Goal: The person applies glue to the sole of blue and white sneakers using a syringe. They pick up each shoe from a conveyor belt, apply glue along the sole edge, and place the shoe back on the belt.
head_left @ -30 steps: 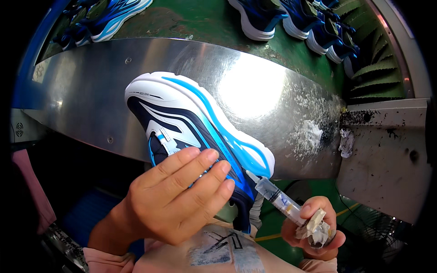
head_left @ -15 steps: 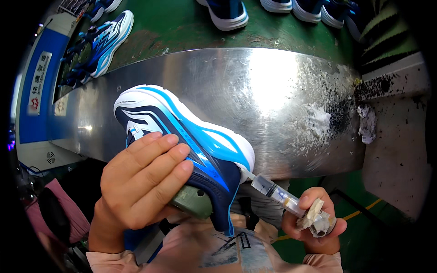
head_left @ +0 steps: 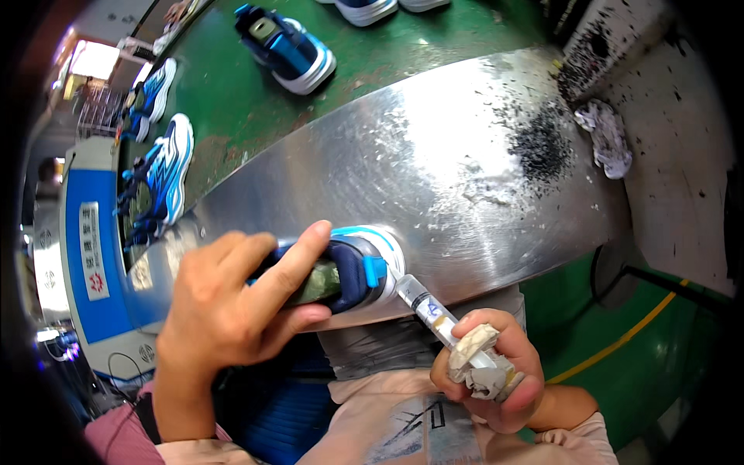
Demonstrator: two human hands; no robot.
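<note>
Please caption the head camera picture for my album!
The left hand holds a blue-and-white shoe while the right hand points a syringe at its heel.

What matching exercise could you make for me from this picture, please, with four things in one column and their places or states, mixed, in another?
Things:
1. Syringe
2. Left hand
3. Yellow line
4. Metal surface

Places or states:
A. On the green floor
B. Gripping the navy shoe
C. Shiny, with black and white marks toward its right end
D. Held in the right hand

Right pairs: 1-D, 2-B, 3-A, 4-C
</note>
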